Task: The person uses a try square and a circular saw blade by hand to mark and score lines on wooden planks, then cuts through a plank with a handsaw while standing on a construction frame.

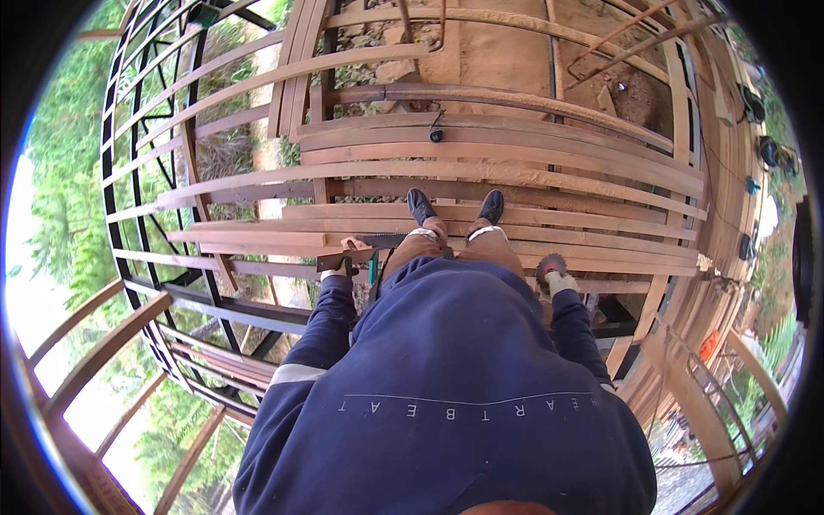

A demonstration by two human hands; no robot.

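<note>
My left hand (337,273), in a pale glove, is closed at the edge of a short brown board (341,259), beside my left leg. Directly beyond the board, a dark toothed saw blade (384,240) points toward my legs; whether this hand also grips it, I cannot tell. A narrow teal object (373,268) stands beside the board, partly hidden. Out to my right, the right hand (560,281) is closed at a round, dark, toothed disc (549,265) with a red centre, resembling a circular saw blade. Its fingers are partly hidden by the disc.
My dark shoes (492,207) stand on long timber planks (498,159) with gaps between them. A small black object (436,135) lies on the planks ahead. Black metal framing (163,180) runs along the left; sandy ground (498,56) shows below. Stacked timber (687,335) lies right.
</note>
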